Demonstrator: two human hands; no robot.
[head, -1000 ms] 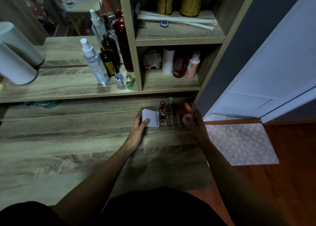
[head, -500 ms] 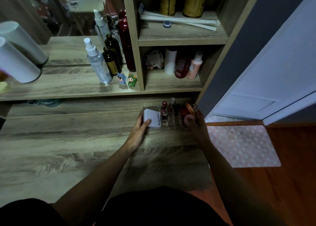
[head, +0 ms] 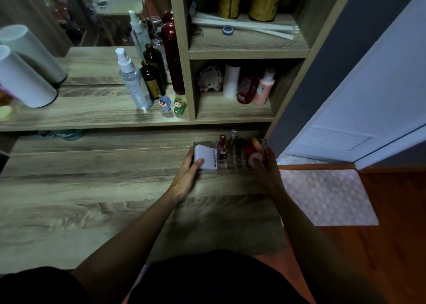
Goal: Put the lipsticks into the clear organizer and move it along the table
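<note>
The clear organizer stands on the wooden table near its far right corner, under the shelf. Several lipsticks stand upright in its slots, beside a white box at its left end and a pink sponge at its right end. My left hand grips the organizer's left end, thumb on the white box. My right hand wraps around its right end, fingers over the rim.
A shelf unit rises just behind, with a spray bottle, dark bottles, two small figurines and cosmetics. White cylinders lie at the left. A pink mat and a door are to the right.
Both hands stay clamped on the organizer's ends. The organizer has hardly shifted on the table; the view has tilted slightly.
</note>
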